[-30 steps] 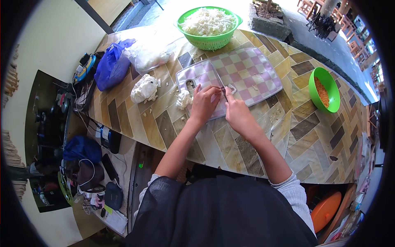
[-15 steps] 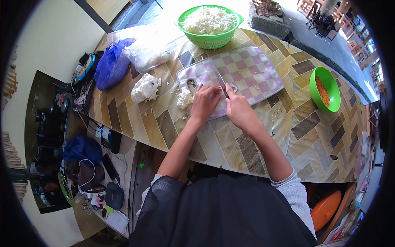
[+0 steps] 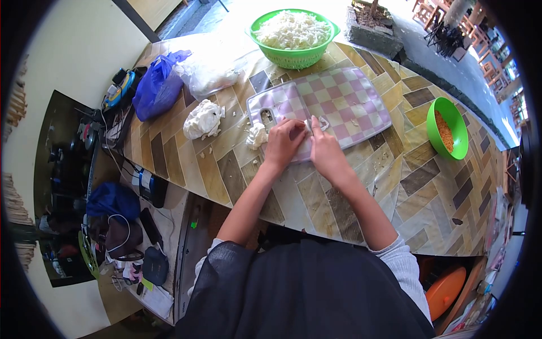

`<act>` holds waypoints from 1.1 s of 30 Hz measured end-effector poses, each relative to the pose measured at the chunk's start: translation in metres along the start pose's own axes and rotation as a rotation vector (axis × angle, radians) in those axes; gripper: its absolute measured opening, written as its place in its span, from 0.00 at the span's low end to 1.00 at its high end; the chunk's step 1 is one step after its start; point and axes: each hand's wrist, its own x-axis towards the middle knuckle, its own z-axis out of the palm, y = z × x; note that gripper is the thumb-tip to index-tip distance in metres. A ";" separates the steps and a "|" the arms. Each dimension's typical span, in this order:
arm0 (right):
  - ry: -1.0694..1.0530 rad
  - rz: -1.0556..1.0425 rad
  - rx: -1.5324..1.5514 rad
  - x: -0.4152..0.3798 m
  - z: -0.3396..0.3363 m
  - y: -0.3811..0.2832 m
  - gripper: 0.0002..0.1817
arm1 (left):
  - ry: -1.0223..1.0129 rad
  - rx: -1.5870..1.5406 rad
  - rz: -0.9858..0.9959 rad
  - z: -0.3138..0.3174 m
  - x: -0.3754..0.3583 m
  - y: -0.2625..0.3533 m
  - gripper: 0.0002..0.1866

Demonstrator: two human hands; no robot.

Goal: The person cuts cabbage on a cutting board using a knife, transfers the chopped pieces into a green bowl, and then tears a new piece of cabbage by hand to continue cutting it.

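Observation:
My right hand [image 3: 326,151] is closed round the handle of a knife [image 3: 302,99], index finger stretched along it. The blade points away from me across a pink-and-white checked cutting board [image 3: 353,99]. Close beside the blade, the bent fingers of my left hand [image 3: 284,141] pinch a small white piece of food [image 3: 307,125], partly hidden by the fingers. A small cut white bit [image 3: 323,122] rests just right of the knife. Left of my left hand, a torn white clump [image 3: 257,136] sits at the board's edge, near its handle hole.
A green colander [image 3: 293,55] heaped with white shreds stands behind the board. Farther left are a larger white clump [image 3: 204,120], a clear plastic bag [image 3: 210,80] and a blue bag [image 3: 158,87]. At right stands a green bowl [image 3: 458,133] with orange crumbs. Scraps dot the patterned tablecloth [image 3: 305,189].
The view has shifted slightly. My right index finger now lies straighter along the knife, and the white piece by my left fingertips shows more. Both hands stay at the board.

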 end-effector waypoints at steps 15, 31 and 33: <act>0.016 0.017 -0.096 -0.013 0.009 -0.009 0.34 | -0.005 0.070 0.056 0.001 0.002 -0.002 0.09; -0.036 -0.025 0.032 -0.009 -0.013 -0.014 0.32 | 0.016 -0.017 0.015 0.006 0.000 -0.008 0.07; 0.018 -0.054 -0.020 -0.011 -0.001 -0.008 0.34 | 0.018 0.014 0.037 0.005 0.001 -0.008 0.09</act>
